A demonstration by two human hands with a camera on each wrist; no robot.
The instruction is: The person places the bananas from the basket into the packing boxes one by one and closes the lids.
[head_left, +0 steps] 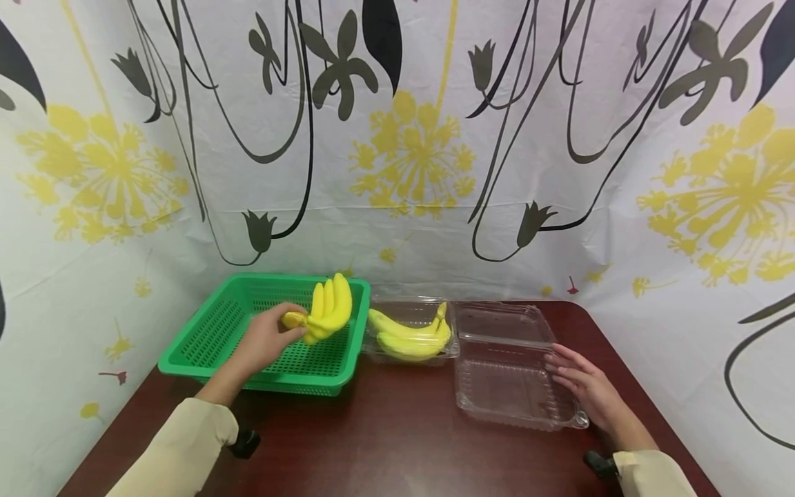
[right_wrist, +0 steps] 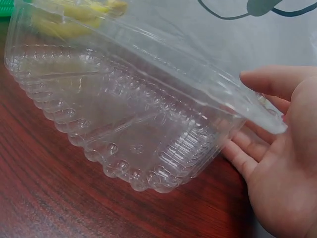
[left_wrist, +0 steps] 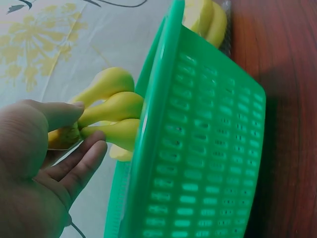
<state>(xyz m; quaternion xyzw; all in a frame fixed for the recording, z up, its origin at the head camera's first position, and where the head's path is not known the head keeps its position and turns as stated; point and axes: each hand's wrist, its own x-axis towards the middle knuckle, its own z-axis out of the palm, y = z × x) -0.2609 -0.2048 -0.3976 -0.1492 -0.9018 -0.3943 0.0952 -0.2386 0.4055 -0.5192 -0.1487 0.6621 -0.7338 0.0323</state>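
"Yellow bananas [head_left: 334, 314] in a bunch: where are they?"

"Over the green basket [head_left: 298, 380], toward its right side. Thumb and fingers of the left hand [head_left: 263, 342] pinch the stem end [head_left: 294, 319]."

"And how does the bunch point?"

"Stem to the left, bodies running off to the right along the long axis, then bending so the tips point toward the top of the head view. I can't tell how much of that is up and how much is away. From the left wrist, the basket wall hides the tips."

"What about the right hand [head_left: 586, 388]?"

"It's at the right edge of a see-through box [head_left: 522, 414], fingers fairly straight, thumb apart from them. I see no firm grip."

"How would you handle this?"

"I'd call it a lift from the basket, so raise the bunch well above the rim before any sideways move. Pinched only at the stem, it may twist; turn the wrist slowly. That box looks light, so steady fingers should stop it sliding."
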